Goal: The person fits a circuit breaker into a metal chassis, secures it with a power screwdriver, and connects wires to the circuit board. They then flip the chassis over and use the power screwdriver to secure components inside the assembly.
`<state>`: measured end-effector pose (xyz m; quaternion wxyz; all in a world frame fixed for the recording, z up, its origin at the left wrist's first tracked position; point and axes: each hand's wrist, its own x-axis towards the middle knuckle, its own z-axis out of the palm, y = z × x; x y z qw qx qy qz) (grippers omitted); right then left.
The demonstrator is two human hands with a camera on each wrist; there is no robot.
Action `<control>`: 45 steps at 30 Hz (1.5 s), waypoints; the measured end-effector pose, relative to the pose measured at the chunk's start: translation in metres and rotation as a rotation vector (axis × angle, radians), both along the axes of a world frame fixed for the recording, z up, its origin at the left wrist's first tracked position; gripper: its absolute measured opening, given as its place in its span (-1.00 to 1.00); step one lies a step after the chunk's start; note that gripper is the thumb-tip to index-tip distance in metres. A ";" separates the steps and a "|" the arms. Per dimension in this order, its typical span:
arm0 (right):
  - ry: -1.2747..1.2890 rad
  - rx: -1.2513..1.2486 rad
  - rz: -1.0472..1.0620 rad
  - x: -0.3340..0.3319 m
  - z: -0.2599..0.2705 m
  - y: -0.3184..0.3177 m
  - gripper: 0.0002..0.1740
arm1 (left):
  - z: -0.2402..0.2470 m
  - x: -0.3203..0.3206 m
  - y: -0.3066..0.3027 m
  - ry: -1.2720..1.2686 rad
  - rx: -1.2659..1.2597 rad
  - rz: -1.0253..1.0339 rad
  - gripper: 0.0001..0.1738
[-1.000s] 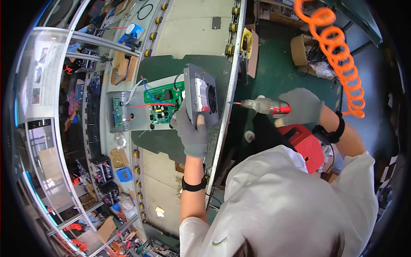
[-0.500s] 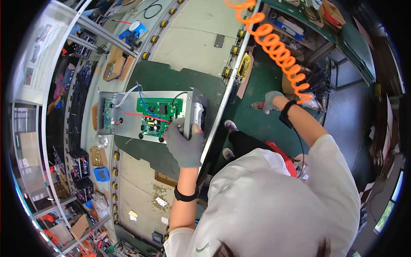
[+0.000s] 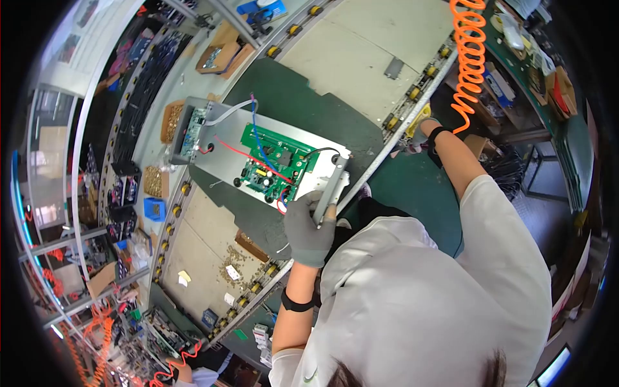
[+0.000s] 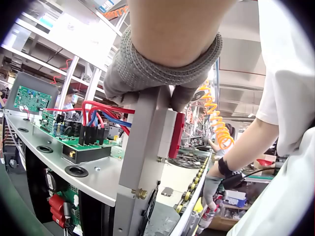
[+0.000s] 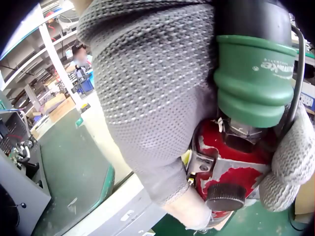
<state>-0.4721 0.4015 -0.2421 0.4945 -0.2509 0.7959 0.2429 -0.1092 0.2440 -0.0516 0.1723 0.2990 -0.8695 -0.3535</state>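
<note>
A grey metal chassis [image 3: 225, 151] with a green circuit board [image 3: 271, 161] and red and blue wires lies on a dark green mat [image 3: 277, 77]. My gloved left hand [image 3: 309, 229] grips the upright end plate [image 3: 330, 192] at its near corner; in the left wrist view, the fingers straddle the top of that plate [image 4: 142, 147]. My gloved right hand [image 3: 420, 132] is beyond the rail, away from the chassis. In the right wrist view, this hand [image 5: 152, 93] is wrapped round a red power tool [image 5: 231, 172] with a green collar [image 5: 253, 81]. The tool's tip is hidden there.
A metal rail [image 3: 380, 158] with rollers edges the conveyor. An orange coiled hose [image 3: 469, 51] hangs at the upper right. Parts boxes [image 3: 219, 57] and a blue bin [image 3: 154, 209] stand along the far side. Loose small parts [image 3: 235, 261] lie on the conveyor's pale surface.
My right hand has swung with the tool away from beside the chassis, down and out beyond the rail. My left hand keeps its grip on the end plate. The head view has turned.
</note>
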 end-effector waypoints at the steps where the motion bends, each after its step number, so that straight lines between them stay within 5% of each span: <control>1: 0.014 0.005 0.009 -0.001 -0.007 0.000 -0.49 | 0.000 0.000 0.000 0.005 0.003 0.008 -0.61; 7: 0.116 0.000 0.116 0.000 -0.036 -0.030 -0.50 | 0.009 0.015 -0.019 0.040 0.019 -0.138 -0.65; 9: 0.157 0.005 0.140 0.029 -0.045 -0.019 -0.50 | 0.001 0.038 -0.036 0.310 0.414 -0.186 -0.60; 11: 0.198 0.019 0.151 0.037 -0.050 -0.023 -0.50 | -0.015 0.063 -0.046 0.418 0.487 0.054 -0.59; 13: 0.370 -0.098 0.213 0.041 -0.065 -0.013 -0.51 | -0.052 0.094 -0.064 0.239 0.446 0.363 -0.56; 14: 0.323 0.052 0.145 0.048 -0.039 -0.032 -0.49 | -0.075 0.105 -0.070 0.249 0.446 0.375 -0.56; 16: 0.442 -0.056 0.271 0.073 0.003 -0.049 -0.57 | -0.123 0.127 -0.080 -0.345 0.430 0.325 -0.43; 17: 0.500 -0.099 0.338 0.093 0.030 -0.060 -0.64 | -0.147 0.134 -0.080 -0.344 0.442 0.328 -0.43; 19: 0.532 -0.259 0.349 0.101 0.011 -0.043 -0.65 | -0.186 0.134 -0.068 -0.444 0.211 -0.015 -0.27; 21: 0.566 -0.423 0.357 0.110 0.002 -0.029 -0.67 | -0.183 0.120 -0.057 -0.515 0.204 -0.055 -0.22; 23: 0.479 -0.640 0.119 0.128 0.003 -0.014 -0.62 | -0.173 0.112 -0.059 -0.583 0.194 -0.092 -0.18; 29: 0.062 -0.681 0.118 0.205 0.025 0.015 -0.55 | -0.186 0.123 -0.074 -0.703 0.304 -0.260 -0.16; 31: -0.223 -0.720 0.058 0.233 0.037 0.007 -0.60 | -0.208 0.131 -0.068 -0.506 0.280 -0.217 -0.23; 37: -0.494 -0.674 -0.008 0.296 0.106 -0.068 -0.73 | -0.211 0.103 -0.082 -0.599 0.394 -0.281 -0.47; 40: -0.373 -0.644 -0.106 0.321 0.141 -0.087 -0.72 | -0.214 0.096 -0.086 -0.349 0.653 -0.365 -0.59; 42: -0.322 -0.815 0.012 0.335 0.155 -0.085 -0.74 | -0.213 0.090 -0.080 0.169 1.554 -0.018 -0.69; 45: -0.159 -1.046 0.295 0.361 0.210 -0.115 -0.77 | -0.178 0.073 -0.087 -0.099 1.401 0.015 -0.72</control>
